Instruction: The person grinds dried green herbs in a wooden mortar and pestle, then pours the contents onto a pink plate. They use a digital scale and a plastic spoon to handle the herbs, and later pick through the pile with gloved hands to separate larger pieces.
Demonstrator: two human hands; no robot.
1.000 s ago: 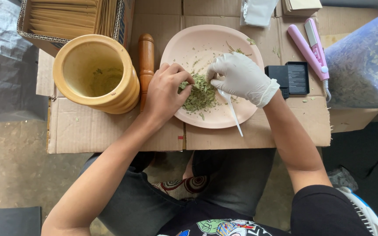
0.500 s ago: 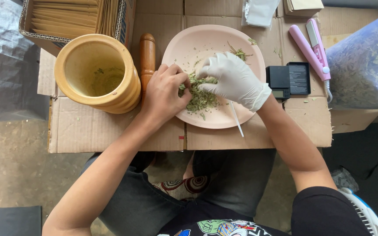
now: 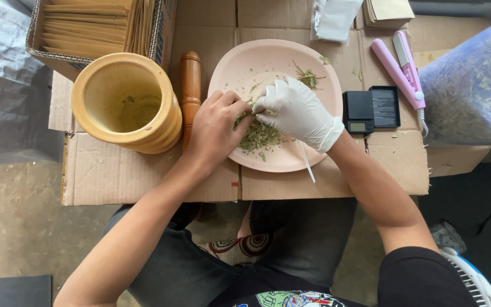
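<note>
Dried herbs [image 3: 259,136], left hand [image 3: 214,128] pinching, right hand [image 3: 296,111] curled

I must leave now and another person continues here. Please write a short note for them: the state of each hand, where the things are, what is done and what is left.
Left hand: bare, fingertips pinching into the dried green leaves on the pink plate.
Right hand: in a white glove, pinching the same pile, with a thin white stick under it.
Wooden mortar and pestle lie left of the plate; small black scale to the right.
Done: leaves piled on the plate, a few bits in the mortar.
Left: most of the pile is unsorted.
</note>
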